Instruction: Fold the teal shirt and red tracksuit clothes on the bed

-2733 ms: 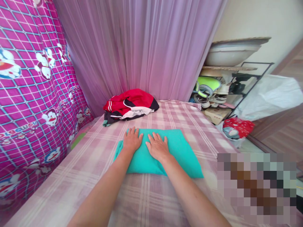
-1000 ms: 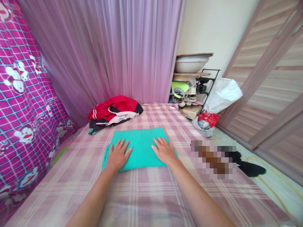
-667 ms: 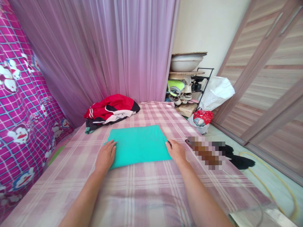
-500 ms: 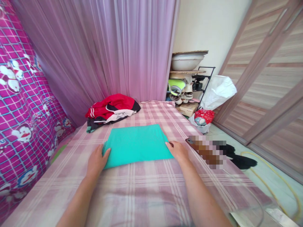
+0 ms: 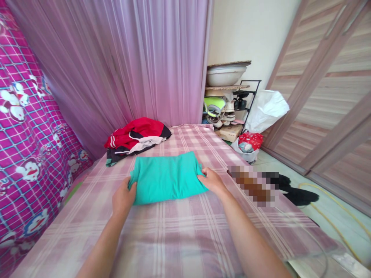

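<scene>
Left hand (image 5: 123,196): grip pinching the left edge of a folded turquoise cloth (image 5: 168,177), thumb uppermost. Right hand (image 5: 213,181): grip pinching its right edge. Cloth is at mid-scene over a plaid sheet (image 5: 179,235), top rumpled; I cannot tell whether all of it touches down. Farther left, a heaped red garment (image 5: 142,129) near a purple curtain (image 5: 150,58). Far right, a white basin (image 5: 226,75).

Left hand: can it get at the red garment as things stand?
Probably not right now: the left hand grips the left end of the teal cloth. If it let go, the red garment lies farther back on the same plaid sheet, apparently unblocked.
</scene>
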`<state>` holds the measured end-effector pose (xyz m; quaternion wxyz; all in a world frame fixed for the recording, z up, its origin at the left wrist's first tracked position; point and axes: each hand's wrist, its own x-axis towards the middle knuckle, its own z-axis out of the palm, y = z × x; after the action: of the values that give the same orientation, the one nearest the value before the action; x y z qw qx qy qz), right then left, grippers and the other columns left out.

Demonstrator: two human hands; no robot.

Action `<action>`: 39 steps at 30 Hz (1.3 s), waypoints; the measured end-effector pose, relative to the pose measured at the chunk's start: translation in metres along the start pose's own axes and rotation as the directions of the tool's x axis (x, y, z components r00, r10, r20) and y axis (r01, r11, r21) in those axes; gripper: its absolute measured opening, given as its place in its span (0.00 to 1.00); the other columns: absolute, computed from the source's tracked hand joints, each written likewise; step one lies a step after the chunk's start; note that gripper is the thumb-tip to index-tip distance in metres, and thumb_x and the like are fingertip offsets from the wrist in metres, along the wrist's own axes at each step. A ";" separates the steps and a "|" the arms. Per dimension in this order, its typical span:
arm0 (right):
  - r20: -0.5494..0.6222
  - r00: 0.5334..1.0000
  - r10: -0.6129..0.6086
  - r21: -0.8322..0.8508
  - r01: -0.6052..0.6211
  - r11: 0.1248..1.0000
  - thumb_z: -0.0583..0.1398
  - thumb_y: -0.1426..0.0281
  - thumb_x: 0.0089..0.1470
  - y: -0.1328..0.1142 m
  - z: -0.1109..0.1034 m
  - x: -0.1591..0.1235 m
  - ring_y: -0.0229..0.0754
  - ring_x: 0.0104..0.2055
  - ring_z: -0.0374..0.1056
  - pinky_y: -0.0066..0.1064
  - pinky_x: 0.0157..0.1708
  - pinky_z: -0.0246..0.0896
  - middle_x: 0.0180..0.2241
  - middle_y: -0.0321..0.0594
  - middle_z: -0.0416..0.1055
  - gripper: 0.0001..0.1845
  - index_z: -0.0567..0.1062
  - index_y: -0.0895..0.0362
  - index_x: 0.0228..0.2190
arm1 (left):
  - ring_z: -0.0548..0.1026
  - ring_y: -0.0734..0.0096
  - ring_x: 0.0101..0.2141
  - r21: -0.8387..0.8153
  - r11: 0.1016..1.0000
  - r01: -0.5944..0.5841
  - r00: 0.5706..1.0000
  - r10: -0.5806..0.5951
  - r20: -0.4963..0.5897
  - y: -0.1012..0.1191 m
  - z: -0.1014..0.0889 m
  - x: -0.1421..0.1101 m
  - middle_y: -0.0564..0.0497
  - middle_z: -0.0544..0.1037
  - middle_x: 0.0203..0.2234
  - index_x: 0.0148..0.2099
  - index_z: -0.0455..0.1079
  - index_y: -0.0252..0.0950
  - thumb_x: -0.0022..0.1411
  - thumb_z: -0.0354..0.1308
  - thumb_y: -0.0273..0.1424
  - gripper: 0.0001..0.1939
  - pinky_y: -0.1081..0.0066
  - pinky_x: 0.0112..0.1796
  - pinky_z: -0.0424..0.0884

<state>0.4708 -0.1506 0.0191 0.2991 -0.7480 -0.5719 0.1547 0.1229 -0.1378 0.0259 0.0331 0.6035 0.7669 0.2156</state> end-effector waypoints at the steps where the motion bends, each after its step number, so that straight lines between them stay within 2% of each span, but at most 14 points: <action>1: -0.016 1.000 -0.021 -0.016 0.020 1.000 0.61 0.67 0.50 -0.008 -0.001 0.003 0.41 0.33 0.71 0.28 0.31 0.58 0.31 0.35 0.77 0.07 0.76 0.53 0.33 | 0.78 0.51 0.44 -0.010 1.000 -0.019 0.999 0.019 -0.033 0.006 -0.003 0.002 0.43 0.80 0.44 0.59 0.67 0.38 0.65 0.49 0.40 0.23 0.61 0.40 0.72; 4: -0.084 0.988 -0.132 -0.112 0.122 0.986 0.58 0.67 0.52 -0.036 -0.009 0.016 0.42 0.35 0.71 0.30 0.33 0.57 0.34 0.36 0.77 0.09 0.74 0.52 0.37 | 0.79 0.50 0.40 -0.034 0.995 -0.093 0.990 0.088 -0.109 0.031 -0.015 0.014 0.44 0.81 0.39 0.57 0.69 0.40 0.63 0.50 0.41 0.22 0.61 0.38 0.72; 7: -0.115 0.970 -0.216 -0.192 0.192 0.962 0.57 0.68 0.53 -0.059 -0.023 0.040 0.44 0.37 0.71 0.32 0.35 0.58 0.35 0.38 0.78 0.11 0.74 0.52 0.40 | 0.79 0.53 0.38 -0.062 0.978 -0.199 0.970 0.187 -0.154 0.067 -0.023 0.037 0.47 0.82 0.37 0.55 0.71 0.41 0.63 0.52 0.40 0.20 0.63 0.38 0.71; 12: -0.197 0.954 -0.226 -0.297 0.162 0.941 0.57 0.68 0.55 -0.076 -0.063 0.107 0.46 0.42 0.71 0.32 0.37 0.59 0.40 0.42 0.78 0.14 0.74 0.54 0.43 | 0.78 0.59 0.42 -0.155 0.929 -0.337 0.922 0.292 -0.255 0.142 -0.020 0.096 0.49 0.81 0.40 0.53 0.70 0.40 0.63 0.52 0.37 0.18 0.66 0.42 0.70; 17: -0.365 0.908 -0.207 -0.353 0.071 0.933 0.56 0.66 0.58 -0.072 -0.104 0.196 0.50 0.46 0.71 0.35 0.42 0.61 0.43 0.46 0.77 0.16 0.72 0.55 0.47 | 0.76 0.62 0.45 -0.344 0.850 -0.398 0.897 0.282 -0.341 0.215 0.008 0.173 0.49 0.80 0.44 0.55 0.68 0.38 0.65 0.50 0.37 0.18 0.66 0.47 0.69; 18: -0.390 0.902 -0.184 -0.350 0.039 0.936 0.56 0.65 0.59 -0.068 -0.110 0.213 0.50 0.47 0.71 0.36 0.43 0.61 0.43 0.46 0.76 0.17 0.71 0.55 0.49 | 0.76 0.62 0.46 -0.385 0.836 -0.391 0.905 0.274 -0.325 0.225 0.017 0.188 0.48 0.79 0.45 0.56 0.67 0.37 0.65 0.50 0.37 0.19 0.65 0.48 0.69; 20: -0.422 0.900 -0.111 -0.340 -0.044 0.940 0.55 0.64 0.60 -0.054 -0.114 0.240 0.51 0.49 0.70 0.37 0.45 0.61 0.46 0.48 0.75 0.19 0.70 0.56 0.51 | 0.75 0.60 0.49 -0.450 0.829 -0.331 0.942 0.261 -0.211 0.238 0.041 0.212 0.44 0.78 0.49 0.58 0.64 0.34 0.64 0.51 0.38 0.23 0.64 0.50 0.69; 23: -0.408 0.912 0.040 -0.333 -0.190 0.924 0.55 0.62 0.62 -0.022 -0.099 0.260 0.53 0.52 0.68 0.40 0.48 0.60 0.50 0.55 0.72 0.22 0.69 0.61 0.53 | 0.68 0.54 0.58 -0.452 0.862 -0.229 0.966 0.258 0.001 0.225 0.083 0.227 0.34 0.69 0.59 0.63 0.58 0.28 0.61 0.55 0.37 0.31 0.60 0.56 0.65; 25: -0.348 0.933 0.087 -0.344 -0.214 0.914 0.54 0.61 0.63 0.001 -0.076 0.257 0.54 0.55 0.66 0.41 0.51 0.59 0.53 0.58 0.70 0.24 0.68 0.62 0.54 | 0.63 0.53 0.62 -0.416 0.873 -0.255 0.955 0.296 0.035 0.197 0.111 0.220 0.32 0.64 0.63 0.65 0.57 0.26 0.61 0.55 0.36 0.33 0.58 0.60 0.60; 28: -0.256 0.965 0.063 -0.347 -0.152 0.925 0.54 0.64 0.63 0.021 -0.031 0.236 0.53 0.59 0.63 0.41 0.54 0.57 0.58 0.57 0.66 0.25 0.67 0.61 0.58 | 0.66 0.54 0.60 -0.361 0.868 -0.340 0.929 0.370 0.013 0.146 0.139 0.195 0.36 0.68 0.61 0.63 0.61 0.29 0.62 0.51 0.36 0.29 0.55 0.60 0.60; 30: -0.218 0.976 0.022 -0.338 -0.097 0.936 0.53 0.66 0.62 0.020 0.001 0.217 0.54 0.61 0.60 0.42 0.57 0.55 0.62 0.57 0.62 0.25 0.67 0.61 0.58 | 0.70 0.55 0.57 -0.329 0.859 -0.393 0.908 0.420 0.011 0.121 0.146 0.178 0.39 0.73 0.57 0.59 0.66 0.32 0.63 0.49 0.37 0.25 0.55 0.59 0.62; 32: -0.177 0.984 -0.026 -0.319 -0.033 0.947 0.53 0.68 0.61 0.008 0.032 0.195 0.55 0.63 0.58 0.45 0.58 0.53 0.64 0.55 0.59 0.25 0.68 0.60 0.59 | 0.73 0.57 0.54 -0.326 0.854 -0.404 0.902 0.432 0.015 0.107 0.146 0.167 0.42 0.76 0.53 0.56 0.70 0.35 0.63 0.48 0.37 0.22 0.57 0.57 0.66; 36: -0.085 0.992 -0.096 -0.262 0.071 0.963 0.53 0.67 0.61 -0.023 0.082 0.150 0.53 0.64 0.57 0.45 0.60 0.50 0.63 0.53 0.60 0.24 0.71 0.58 0.57 | 0.76 0.60 0.50 -0.375 0.871 -0.319 0.934 0.355 0.031 0.106 0.139 0.162 0.46 0.79 0.49 0.54 0.72 0.38 0.63 0.48 0.34 0.20 0.59 0.53 0.71; 39: -0.041 0.978 -0.203 -0.261 0.186 0.947 0.54 0.68 0.60 -0.035 0.101 0.126 0.52 0.63 0.57 0.45 0.62 0.47 0.62 0.52 0.63 0.22 0.73 0.57 0.54 | 0.77 0.61 0.48 -0.433 0.864 -0.256 0.955 0.297 0.026 0.110 0.139 0.163 0.46 0.80 0.48 0.52 0.73 0.37 0.62 0.50 0.32 0.19 0.60 0.52 0.71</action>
<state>0.4237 0.0022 -0.0227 0.2331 -0.7251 -0.6476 0.0241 0.2222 0.0751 -0.0251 0.1678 0.6947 0.6045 0.3518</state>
